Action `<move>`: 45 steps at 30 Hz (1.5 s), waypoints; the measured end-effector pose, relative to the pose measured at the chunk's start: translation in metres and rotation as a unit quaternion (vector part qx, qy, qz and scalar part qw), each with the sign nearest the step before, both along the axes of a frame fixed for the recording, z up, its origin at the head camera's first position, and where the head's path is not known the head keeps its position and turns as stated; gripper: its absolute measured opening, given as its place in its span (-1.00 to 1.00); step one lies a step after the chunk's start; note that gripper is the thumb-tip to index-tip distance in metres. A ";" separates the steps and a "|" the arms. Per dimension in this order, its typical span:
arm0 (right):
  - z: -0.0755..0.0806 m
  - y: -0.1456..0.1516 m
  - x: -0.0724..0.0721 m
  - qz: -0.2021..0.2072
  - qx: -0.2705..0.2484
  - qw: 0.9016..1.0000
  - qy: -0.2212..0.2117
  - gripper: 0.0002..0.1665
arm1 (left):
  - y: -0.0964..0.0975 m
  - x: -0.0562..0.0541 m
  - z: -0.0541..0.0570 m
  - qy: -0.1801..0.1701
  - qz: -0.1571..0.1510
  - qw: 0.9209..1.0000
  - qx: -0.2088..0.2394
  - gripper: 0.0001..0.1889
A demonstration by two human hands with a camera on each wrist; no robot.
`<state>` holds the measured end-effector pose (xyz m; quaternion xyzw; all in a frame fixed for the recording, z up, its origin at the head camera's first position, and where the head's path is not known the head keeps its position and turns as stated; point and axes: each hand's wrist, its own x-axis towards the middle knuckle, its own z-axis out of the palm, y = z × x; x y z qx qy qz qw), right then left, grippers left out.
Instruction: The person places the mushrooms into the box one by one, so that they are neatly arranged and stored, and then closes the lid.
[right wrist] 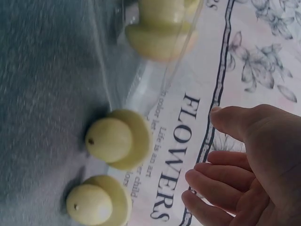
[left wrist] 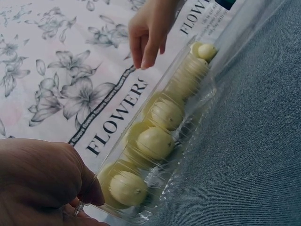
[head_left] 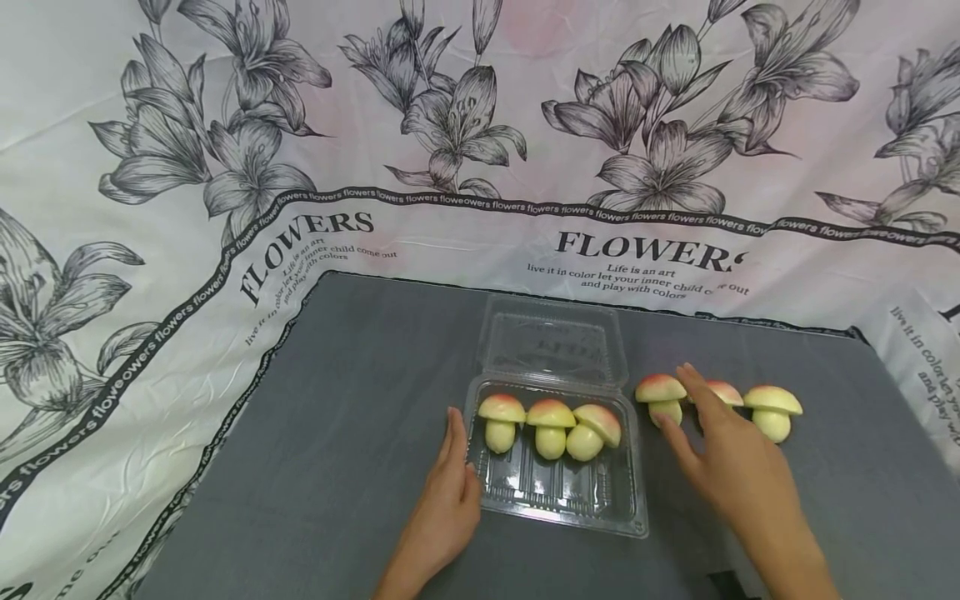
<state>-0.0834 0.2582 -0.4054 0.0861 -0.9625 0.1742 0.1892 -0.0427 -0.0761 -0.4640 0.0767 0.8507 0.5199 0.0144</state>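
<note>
A clear plastic clamshell box [head_left: 566,518] lies with its lid [head_left: 551,342] folded back. Three yellow-green, red-tinged mushroom-shaped pieces stand in a row inside: left [head_left: 501,421], middle [head_left: 551,425] and a tilted one [head_left: 592,433]. My left hand [head_left: 447,504] pinches the box's left rim between thumb and fingers, as the left wrist view shows. My right hand [head_left: 731,458] hovers over the pieces outside the box, fingers spread and holding nothing. Its thumb and forefinger are around the nearest mushroom piece [head_left: 660,387]; contact is not visible in the right wrist view. Behind it sits a partly hidden mushroom piece [head_left: 726,392].
Another mushroom piece [head_left: 774,408] stands at the right end of the outside row. Grey cloth [head_left: 337,458] covers the table. A white flower-printed curtain [head_left: 450,233] borders its back and sides. A small black object [head_left: 726,585] lies at the front edge.
</note>
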 end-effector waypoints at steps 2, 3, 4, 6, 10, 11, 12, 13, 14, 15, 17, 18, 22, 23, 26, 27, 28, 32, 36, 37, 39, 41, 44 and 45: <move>0.002 0.005 0.000 -0.010 -0.003 1.000 -0.008 -0.20 | 0.000 0.000 0.000 0.000 -0.001 1.000 0.001 -0.20; 0.003 0.007 0.000 -0.014 -0.005 1.000 -0.014 -0.20 | 0.000 0.001 0.000 0.000 0.000 1.000 0.001 -0.20; 0.004 0.009 0.000 -0.017 -0.008 1.000 -0.018 -0.21 | 0.000 0.001 0.000 0.000 0.001 1.000 0.001 -0.20; 0.005 0.014 0.000 -0.023 -0.010 1.000 -0.019 -0.20 | 0.000 0.001 0.001 -0.002 0.002 1.000 0.001 -0.21; 0.003 0.025 0.000 -0.029 -0.014 0.999 -0.014 -0.18 | 0.001 0.001 0.001 -0.003 0.002 1.000 0.001 -0.21; 0.002 0.027 0.000 -0.030 -0.015 0.999 -0.014 -0.17 | 0.001 0.001 0.001 -0.003 0.002 1.000 0.001 -0.21; 0.002 0.030 0.000 -0.032 -0.016 0.999 -0.016 -0.16 | 0.001 0.001 0.001 -0.004 0.002 1.000 0.001 -0.21; 0.001 0.032 0.000 -0.034 -0.016 0.999 -0.016 -0.15 | 0.001 0.001 0.001 -0.004 0.002 1.000 0.001 -0.21; 0.000 0.035 0.000 -0.035 -0.017 0.999 -0.016 -0.15 | 0.001 0.001 0.001 -0.006 0.002 1.000 0.002 -0.21; 0.000 0.037 0.000 -0.037 -0.016 0.999 -0.019 -0.14 | 0.001 0.001 0.001 -0.007 0.002 1.000 0.002 -0.21; -0.001 0.041 0.000 -0.040 -0.013 0.999 -0.021 -0.13 | 0.000 0.001 0.000 -0.008 0.002 1.000 0.003 -0.21; -0.001 0.043 0.001 -0.042 -0.013 0.999 -0.023 -0.12 | 0.000 0.001 0.000 -0.008 0.002 1.000 0.004 -0.21; -0.002 0.051 0.002 -0.044 -0.019 0.999 -0.025 -0.13 | 0.000 0.001 0.000 -0.012 0.002 1.000 0.003 -0.22; -0.002 0.053 0.002 -0.043 -0.021 0.999 -0.023 -0.14 | 0.000 0.001 0.000 -0.013 0.002 1.000 0.003 -0.22; -0.003 0.058 0.001 -0.040 -0.024 0.999 -0.016 -0.13 | 0.000 0.001 0.000 -0.016 0.002 1.000 0.000 -0.23; -0.003 0.060 0.000 -0.039 -0.024 0.999 -0.016 -0.13 | 0.000 0.001 0.000 -0.016 0.001 1.000 -0.001 -0.22; -0.003 0.062 0.000 -0.040 -0.023 0.999 -0.017 -0.12 | 0.000 0.001 0.000 -0.015 0.001 1.000 0.000 -0.22; -0.003 0.068 0.000 -0.046 -0.029 0.998 -0.021 -0.10 | 0.000 0.000 0.000 -0.008 0.000 1.000 -0.001 -0.21; -0.003 0.074 0.000 -0.056 -0.033 0.997 -0.044 -0.10 | 0.000 0.000 0.001 -0.006 -0.001 1.000 0.000 -0.21; -0.004 0.075 0.000 -0.058 -0.032 0.996 -0.052 -0.08 | 0.000 0.001 0.001 -0.006 -0.001 1.000 -0.001 -0.21; -0.005 0.078 0.000 -0.058 -0.029 0.996 -0.069 -0.05 | 0.000 0.001 0.001 -0.008 0.000 1.000 -0.001 -0.21; -0.006 0.082 -0.001 -0.057 -0.024 0.994 -0.085 -0.01 | 0.000 0.001 0.001 -0.008 0.001 1.000 -0.001 -0.21; -0.009 0.087 -0.002 -0.053 -0.016 0.993 -0.100 0.04 | 0.000 0.001 0.001 -0.011 0.001 1.000 0.000 -0.21; -0.010 0.089 -0.002 -0.052 -0.013 0.993 -0.105 0.05 | 0.000 0.001 0.001 -0.012 0.001 1.000 0.002 -0.22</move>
